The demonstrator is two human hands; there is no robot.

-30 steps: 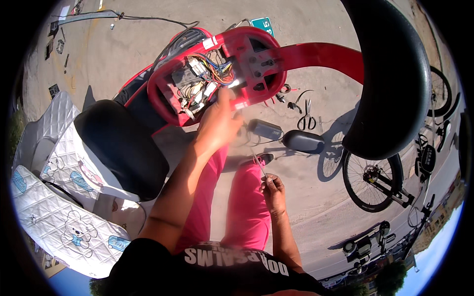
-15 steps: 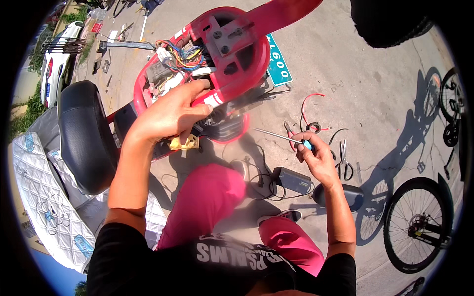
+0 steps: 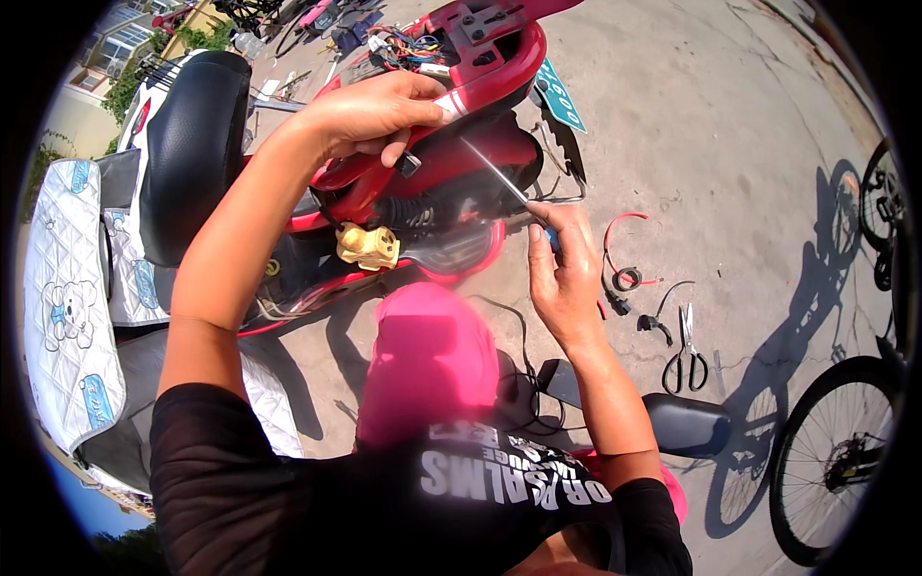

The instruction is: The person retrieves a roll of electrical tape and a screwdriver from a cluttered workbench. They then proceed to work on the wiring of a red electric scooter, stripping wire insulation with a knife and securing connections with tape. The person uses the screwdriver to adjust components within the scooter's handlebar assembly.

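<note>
My left hand (image 3: 370, 117) is closed over the rim of the red scooter body (image 3: 492, 88). Just below its fingers shows a small black block (image 3: 409, 165); whether they hold it I cannot tell. In my right hand (image 3: 567, 274) is a screwdriver (image 3: 499, 177) with a long metal shaft and a blue handle mostly covered by the fingers. Its tip points up and left, close to the red bodywork. Bundled coloured wires (image 3: 408, 46) lie in the opened body beyond my left hand. A yellow figure-shaped piece (image 3: 368, 247) is on the scooter's near side.
Scissors (image 3: 686, 350), a black ring-shaped piece (image 3: 627, 278), a red wire (image 3: 615, 226) and black connectors lie on the concrete at right. A black cushion-like piece (image 3: 687, 425) is nearer me. The scooter's black seat (image 3: 197, 158) stands left; a bicycle wheel (image 3: 831, 461) is far right.
My right hand has brought the screwdriver up and left, nearer the scooter. The whole view has shifted, so the scooter sits higher. My left hand stays at the red rim.
</note>
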